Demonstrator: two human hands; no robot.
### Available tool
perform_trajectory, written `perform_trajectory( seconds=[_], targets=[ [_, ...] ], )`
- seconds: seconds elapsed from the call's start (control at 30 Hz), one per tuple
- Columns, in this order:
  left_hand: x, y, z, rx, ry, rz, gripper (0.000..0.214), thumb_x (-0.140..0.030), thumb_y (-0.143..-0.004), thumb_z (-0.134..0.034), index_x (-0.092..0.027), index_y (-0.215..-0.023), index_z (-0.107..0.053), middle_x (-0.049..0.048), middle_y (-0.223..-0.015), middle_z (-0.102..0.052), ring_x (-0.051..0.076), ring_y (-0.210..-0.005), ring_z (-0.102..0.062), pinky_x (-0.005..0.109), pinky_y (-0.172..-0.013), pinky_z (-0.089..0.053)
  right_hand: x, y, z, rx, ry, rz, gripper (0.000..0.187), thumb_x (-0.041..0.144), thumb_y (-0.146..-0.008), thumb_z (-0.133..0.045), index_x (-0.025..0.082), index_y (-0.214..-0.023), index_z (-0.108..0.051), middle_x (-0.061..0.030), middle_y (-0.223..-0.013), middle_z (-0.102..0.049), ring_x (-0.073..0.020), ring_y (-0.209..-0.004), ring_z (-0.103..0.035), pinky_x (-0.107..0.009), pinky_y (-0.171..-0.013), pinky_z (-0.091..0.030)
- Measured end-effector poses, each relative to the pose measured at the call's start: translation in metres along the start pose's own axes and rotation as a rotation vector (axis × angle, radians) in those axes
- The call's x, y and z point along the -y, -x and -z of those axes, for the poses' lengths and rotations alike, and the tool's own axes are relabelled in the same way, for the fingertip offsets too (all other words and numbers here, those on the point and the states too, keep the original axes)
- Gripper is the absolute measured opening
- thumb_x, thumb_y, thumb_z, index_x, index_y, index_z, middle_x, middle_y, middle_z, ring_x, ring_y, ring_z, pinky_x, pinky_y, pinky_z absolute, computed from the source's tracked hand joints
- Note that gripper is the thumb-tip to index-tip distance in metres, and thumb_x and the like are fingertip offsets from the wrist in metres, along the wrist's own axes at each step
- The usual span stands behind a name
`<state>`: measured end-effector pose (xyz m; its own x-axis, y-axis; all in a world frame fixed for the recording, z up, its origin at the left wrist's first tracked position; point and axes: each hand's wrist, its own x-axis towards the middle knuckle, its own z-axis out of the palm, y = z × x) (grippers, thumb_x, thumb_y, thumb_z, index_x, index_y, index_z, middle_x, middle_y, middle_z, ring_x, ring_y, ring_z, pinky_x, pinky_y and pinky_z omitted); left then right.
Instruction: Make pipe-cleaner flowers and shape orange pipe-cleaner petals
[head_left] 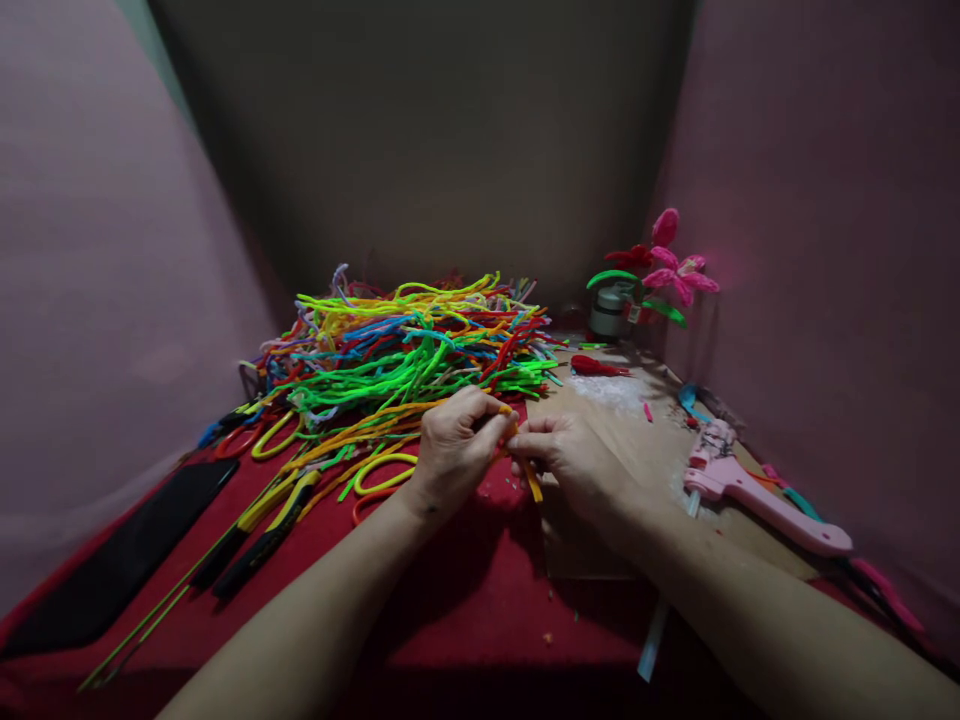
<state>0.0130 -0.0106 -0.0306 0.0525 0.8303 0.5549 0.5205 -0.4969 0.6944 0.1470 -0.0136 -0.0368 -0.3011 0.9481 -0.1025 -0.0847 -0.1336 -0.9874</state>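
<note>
My left hand (pixel 466 432) and my right hand (pixel 574 455) meet over the near side of the work area, both with fingers pinched. Between them they hold an orange pipe cleaner (pixel 533 482), whose ends hang below my right fingertips. A bent bit of it shows above my left thumb. Just behind my left hand lies a big heap of pipe cleaners (pixel 420 350) in green, yellow, red, blue and orange. Loose orange pipe cleaners (pixel 352 430) stretch leftward from beside my left wrist.
Pliers (pixel 262 530), a black flat case (pixel 124 555) and yellow-handled scissors (pixel 382 472) lie left on the red cloth (pixel 465 610). A pink glue gun (pixel 757 490) rests right on cardboard (pixel 585 545). Behind stand pink pipe-cleaner flowers (pixel 681 275) by a grey pot (pixel 609 312).
</note>
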Motion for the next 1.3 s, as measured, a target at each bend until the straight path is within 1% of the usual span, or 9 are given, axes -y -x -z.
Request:
perform_trajectory(
  seconds=[0.07,0.23,0.33,0.4,0.47,0.57,0.87,1.07,1.3],
  targets=[
    [0.002,-0.002,0.001,-0.007,0.022,0.043,0.015,-0.027,-0.073,-0.058,-0.016,-0.063,-0.063,0.0011,-0.066,-0.059,0.012,-0.063,-0.053,0.022,-0.063,-0.041,0.001,0.002,-0.001,-0.009,-0.020,-0.036,0.013,0.015,-0.060,-0.056,0.015,-0.047,-0.054,0.0017,-0.042,-0.053,-0.0076,-0.037,-0.042,-0.021,-0.041,-0.029],
    [0.003,-0.012,0.014,-0.048,0.265,0.299,0.020,-0.034,-0.072,-0.060,-0.016,-0.063,-0.058,-0.0047,-0.050,-0.050,0.006,-0.045,-0.040,0.019,-0.046,-0.033,-0.001,0.001,0.000,-0.027,-0.062,-0.123,0.012,0.018,-0.062,-0.060,0.015,-0.051,-0.055,0.0004,-0.045,-0.056,-0.0083,-0.039,-0.045,-0.022,-0.044,-0.031],
    [0.001,-0.014,0.018,0.107,0.258,0.331,0.021,-0.035,-0.072,-0.060,-0.015,-0.068,-0.062,-0.0027,-0.056,-0.056,0.006,-0.047,-0.043,0.018,-0.047,-0.034,-0.004,-0.006,0.005,-0.076,-0.135,-0.079,0.010,0.020,-0.061,-0.062,0.014,-0.054,-0.057,0.0003,-0.049,-0.057,-0.0076,-0.041,-0.044,-0.023,-0.045,-0.031],
    [0.002,-0.014,0.016,0.265,0.237,0.318,0.020,-0.033,-0.070,-0.062,-0.014,-0.073,-0.065,-0.0003,-0.065,-0.061,0.008,-0.054,-0.049,0.019,-0.052,-0.039,-0.008,-0.011,0.010,-0.081,-0.183,-0.026,0.011,0.022,-0.061,-0.063,0.013,-0.056,-0.059,0.0009,-0.050,-0.055,-0.0075,-0.043,-0.043,-0.023,-0.046,-0.031],
    [0.003,-0.012,0.012,0.353,0.215,0.272,0.018,-0.029,-0.068,-0.065,-0.013,-0.076,-0.066,0.0007,-0.069,-0.063,0.010,-0.060,-0.053,0.021,-0.058,-0.042,-0.012,-0.014,0.013,-0.059,-0.203,0.022,0.013,0.024,-0.060,-0.065,0.012,-0.058,-0.060,0.0019,-0.049,-0.052,-0.0069,-0.043,-0.041,-0.022,-0.045,-0.029],
    [0.007,-0.009,0.009,0.347,0.134,0.182,0.013,-0.024,-0.070,-0.063,-0.013,-0.075,-0.066,0.0020,-0.070,-0.064,0.012,-0.065,-0.056,0.023,-0.065,-0.044,-0.016,-0.017,0.015,-0.041,-0.210,0.033,0.018,0.028,-0.059,-0.068,0.013,-0.061,-0.059,0.0031,-0.049,-0.049,-0.0067,-0.043,-0.040,-0.022,-0.044,-0.027],
    [0.014,-0.005,0.005,0.272,-0.092,-0.155,0.011,-0.017,-0.077,-0.056,-0.015,-0.074,-0.067,0.0032,-0.071,-0.062,0.012,-0.067,-0.056,0.022,-0.064,-0.042,-0.013,-0.016,0.014,-0.091,-0.125,0.025,0.020,0.026,-0.060,-0.066,0.015,-0.056,-0.051,0.0041,-0.047,-0.046,-0.0061,-0.041,-0.038,-0.022,-0.043,-0.027],
    [0.009,-0.004,0.007,0.310,-0.089,-0.033,0.012,-0.023,-0.077,-0.056,-0.016,-0.071,-0.065,0.0007,-0.065,-0.061,0.010,-0.060,-0.054,0.020,-0.059,-0.040,-0.015,-0.017,0.015,-0.078,-0.069,0.112,0.017,0.024,-0.063,-0.064,0.015,-0.056,-0.051,0.0042,-0.050,-0.047,-0.0056,-0.045,-0.037,-0.022,-0.046,-0.026],
    [0.010,-0.004,0.005,0.303,-0.127,0.050,0.018,-0.028,-0.079,-0.052,-0.016,-0.068,-0.061,-0.0039,-0.051,-0.050,0.008,-0.046,-0.043,0.019,-0.049,-0.034,-0.016,-0.017,0.014,-0.051,-0.036,0.198,0.013,0.025,-0.063,-0.063,0.014,-0.064,-0.057,0.0045,-0.052,-0.047,-0.0062,-0.047,-0.036,-0.022,-0.046,-0.026]
  ],
)
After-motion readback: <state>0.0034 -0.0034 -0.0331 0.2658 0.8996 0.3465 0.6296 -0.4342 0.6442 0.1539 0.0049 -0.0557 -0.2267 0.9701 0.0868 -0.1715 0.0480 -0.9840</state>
